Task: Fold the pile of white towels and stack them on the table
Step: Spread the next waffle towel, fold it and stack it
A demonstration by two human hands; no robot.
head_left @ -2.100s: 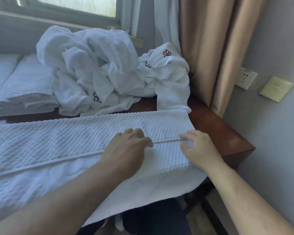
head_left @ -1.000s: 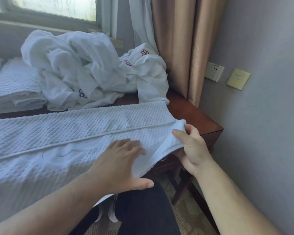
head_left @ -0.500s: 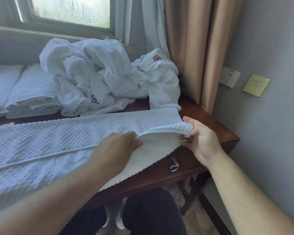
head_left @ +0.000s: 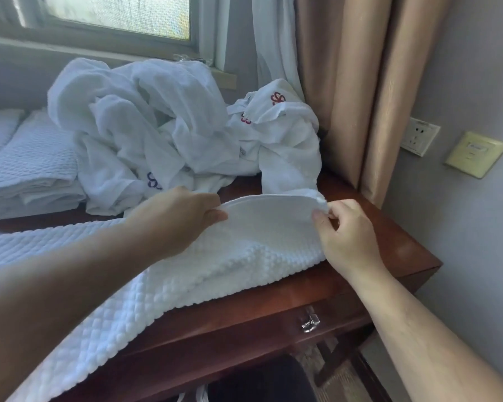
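Observation:
A white waffle-weave towel lies across the brown wooden table, its near edge hanging over the front. My left hand pinches its lifted right end along the edge. My right hand grips the far right corner of that end. The end arches up off the table between both hands. Behind it sits a crumpled pile of white towels with red and blue logos. A stack of folded towels stands at the left rear.
A window and beige curtains rise behind the table. On the grey wall at the right are a socket and a yellow plate. A drawer handle shows on the table's front. My dark-clothed legs are below.
Both hands moved from smoothing the folded towel to taking its right end. They have lifted that end up and toward the rear of the table.

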